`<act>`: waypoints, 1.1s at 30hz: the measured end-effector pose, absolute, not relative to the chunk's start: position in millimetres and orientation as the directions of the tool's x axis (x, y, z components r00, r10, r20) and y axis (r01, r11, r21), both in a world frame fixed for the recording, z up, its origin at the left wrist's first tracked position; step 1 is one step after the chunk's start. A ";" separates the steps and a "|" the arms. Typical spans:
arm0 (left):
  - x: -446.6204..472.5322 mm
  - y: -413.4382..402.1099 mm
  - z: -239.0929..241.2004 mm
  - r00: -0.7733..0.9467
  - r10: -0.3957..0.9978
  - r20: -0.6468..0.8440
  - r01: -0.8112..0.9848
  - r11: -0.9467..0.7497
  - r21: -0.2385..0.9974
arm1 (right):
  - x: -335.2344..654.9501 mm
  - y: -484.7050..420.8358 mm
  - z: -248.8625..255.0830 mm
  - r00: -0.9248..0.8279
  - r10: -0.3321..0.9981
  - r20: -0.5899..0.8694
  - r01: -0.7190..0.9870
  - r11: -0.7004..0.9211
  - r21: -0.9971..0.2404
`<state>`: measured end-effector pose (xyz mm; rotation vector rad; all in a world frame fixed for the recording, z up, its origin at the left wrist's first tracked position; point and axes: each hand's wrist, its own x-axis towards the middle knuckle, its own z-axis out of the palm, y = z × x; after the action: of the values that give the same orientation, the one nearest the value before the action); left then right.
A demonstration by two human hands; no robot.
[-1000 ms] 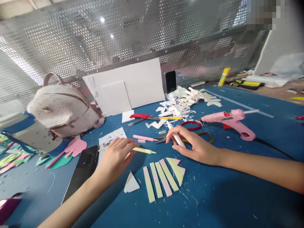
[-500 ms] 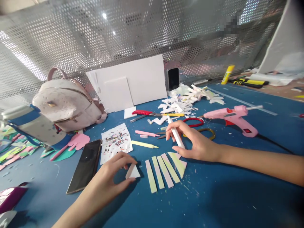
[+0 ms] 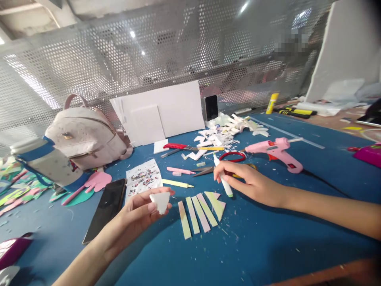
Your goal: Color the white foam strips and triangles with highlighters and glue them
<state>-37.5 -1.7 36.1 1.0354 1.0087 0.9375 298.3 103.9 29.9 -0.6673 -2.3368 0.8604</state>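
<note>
Between the thumb and fingers of my left hand [image 3: 143, 210] is a small white foam piece [image 3: 161, 201], raised over the table. My right hand [image 3: 250, 180] grips a white marker [image 3: 224, 178] with a green tip pointing up and away. Below and between the hands lie several foam strips [image 3: 190, 214] tinted pale green and pink, with a tinted angular foam piece [image 3: 216, 204] beside them. A yellow marker [image 3: 177, 183] and a pink marker [image 3: 180, 170] rest just beyond. Scissors [image 3: 205, 171] lie partly hidden behind my right hand.
A pink glue gun [image 3: 276, 151] sits at the right, its cord trailing. White foam scraps [image 3: 220, 137] are heaped at the back near a red-handled tool [image 3: 175, 146]. At left are a phone [image 3: 104, 208], a speckled paper [image 3: 144, 176], a bottle [image 3: 49, 161] and a backpack [image 3: 86, 133].
My left hand has lifted the white foam piece off the table and turned it upright. The marker in my right hand has shifted slightly; the view has tilted and moved right.
</note>
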 end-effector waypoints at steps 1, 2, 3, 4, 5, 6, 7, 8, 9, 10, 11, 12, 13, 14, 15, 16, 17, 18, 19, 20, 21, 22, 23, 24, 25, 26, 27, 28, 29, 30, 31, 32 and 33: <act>-36.5 -1.4 36.4 0.268 0.943 -0.197 -0.124 0.237 0.964 | 300.0 104.4 29.7 -0.728 0.608 0.319 0.255 0.671 -0.697; -35.8 -0.8 35.9 0.270 0.944 -0.191 -0.110 0.228 0.968 | 301.3 105.1 29.4 -0.735 0.602 0.313 0.253 0.671 -0.697; -35.3 0.3 34.7 0.269 0.946 -0.181 -0.091 0.212 0.973 | 302.0 106.0 29.3 -0.743 0.595 0.306 0.250 0.671 -0.698; -34.9 2.0 32.9 0.269 0.949 -0.163 -0.067 0.188 0.980 | 302.0 107.0 29.5 -0.750 0.589 0.300 0.246 0.670 -0.701; -34.3 4.4 30.7 0.266 0.954 -0.138 -0.038 0.153 0.987 | 301.1 108.1 30.1 -0.756 0.583 0.298 0.238 0.669 -0.704; -33.5 7.5 28.4 0.262 0.959 -0.107 -0.005 0.112 0.994 | 299.3 109.2 31.2 -0.762 0.575 0.298 0.228 0.668 -0.708; -32.2 11.0 26.3 0.256 0.964 -0.074 0.031 0.068 0.997 | 296.5 110.5 32.6 -0.767 0.567 0.300 0.215 0.667 -0.713; -30.4 14.9 24.7 0.246 0.968 -0.039 0.072 0.022 0.997 | 292.8 111.8 34.4 -0.771 0.559 0.306 0.199 0.667 -0.718; -28.2 18.9 23.6 0.236 0.972 -0.008 0.116 -0.020 0.993 | 288.2 113.3 36.3 -0.771 0.554 0.315 0.183 0.666 -0.723; -25.5 22.8 23.3 0.227 0.974 0.019 0.164 -0.058 0.985 | 283.1 114.9 38.1 -0.768 0.551 0.328 0.167 0.666 -0.727; -22.5 26.4 23.8 0.219 0.975 0.042 0.212 -0.090 0.973 | 277.7 116.7 39.7 -0.760 0.552 0.344 0.152 0.664 -0.732; -19.2 29.6 25.0 0.214 0.975 0.062 0.260 -0.119 0.958 | 272.5 118.5 41.0 -0.747 0.558 0.362 0.138 0.662 -0.736; -15.8 32.2 26.7 0.211 0.974 0.081 0.308 -0.145 0.940 | 267.8 120.3 41.9 -0.734 0.565 0.378 0.125 0.659 -0.742; -12.4 34.3 28.7 0.210 0.973 0.099 0.352 -0.170 0.920 | 263.9 122.0 42.3 -0.720 0.571 0.394 0.110 0.654 -0.748; -9.0 35.7 30.8 0.212 0.970 0.116 0.392 -0.193 0.899 | 261.1 123.4 42.2 -0.708 0.577 0.406 0.094 0.647 -0.756; -5.6 36.6 32.9 0.218 0.966 0.137 0.425 -0.220 0.878 | 259.4 124.5 41.8 -0.700 0.583 0.413 0.078 0.637 -0.767; -2.3 37.0 34.7 0.228 0.961 0.156 0.451 -0.246 0.858 | 258.8 125.1 41.2 -0.696 0.589 0.410 0.068 0.623 -0.779; 0.9 37.0 36.3 0.240 0.955 0.172 0.467 -0.269 0.842 | 259.2 125.1 40.4 -0.695 0.597 0.401 0.064 0.607 -0.792; 4.1 36.7 37.6 0.256 0.948 0.189 0.481 -0.294 0.826 | 260.3 124.4 39.8 -0.697 0.607 0.382 0.071 0.588 -0.806; 7.3 36.1 38.7 0.275 0.938 0.211 0.497 -0.326 0.804 | 262.0 122.8 39.3 -0.700 0.620 0.355 0.088 0.568 -0.818; 10.7 35.5 39.5 0.298 0.924 0.239 0.517 -0.367 0.774 | 263.9 120.6 39.2 -0.704 0.634 0.322 0.113 0.547 -0.829; 14.2 34.9 40.2 0.324 0.906 0.272 0.541 -0.413 0.732 | 265.9 117.7 39.5 -0.706 0.648 0.287 0.139 0.524 -0.841; 17.9 34.4 40.9 0.354 0.883 0.309 0.566 -0.466 0.680 | 267.9 114.3 40.4 -0.708 0.660 0.250 0.160 0.495 -0.854; 21.7 34.1 41.4 0.384 0.854 0.352 0.587 -0.520 0.621 | 269.6 110.6 41.7 -0.710 0.670 0.214 0.173 0.462 -0.870; 25.8 34.2 41.8 0.410 0.826 0.386 0.605 -0.563 0.563 | 271.1 107.0 43.4 -0.709 0.681 0.180 0.184 0.426 -0.886; 29.9 34.6 42.3 0.429 0.802 0.415 0.616 -0.596 0.515 | 272.5 103.6 45.3 -0.707 0.691 0.150 0.191 0.392 -0.900; 34.0 35.5 42.7 0.442 0.782 0.439 0.625 -0.620 0.475 | 273.8 100.6 47.2 -0.705 0.698 0.128 0.193 0.362 -0.912; 37.9 36.6 43.1 0.453 0.765 0.457 0.631 -0.638 0.443 | 275.3 98.2 48.9 -0.702 0.703 0.113 0.193 0.341 -0.920; 41.4 37.7 43.5 0.461 0.753 0.468 0.634 -0.649 0.420 | 277.0 96.6 50.2 -0.701 0.705 0.105 0.192 0.329 -0.924; 44.2 38.7 43.8 0.467 0.745 0.476 0.634 -0.658 0.406 | 279.0 95.5 50.9 -0.699 0.708 0.103 0.194 0.327 -0.925; 46.2 39.1 43.8 0.473 0.738 0.481 0.633 -0.665 0.398 | 281.4 95.1 50.8 -0.697 0.709 0.106 0.200 0.334 -0.921; 47.1 38.5 43.4 0.472 0.736 0.486 0.631 -0.667 0.397 | 284.3 95.1 49.9 -0.697 0.709 0.110 0.215 0.353 -0.911; 47.0 36.7 42.5 0.467 0.740 0.484 0.628 -0.663 0.408 | 287.7 95.3 48.0 -0.695 0.710 0.119 0.241 0.385 -0.891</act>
<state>47.0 36.7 42.5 2.5383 1.1961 0.9680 287.7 95.3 48.0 -0.8147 -2.1590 1.2697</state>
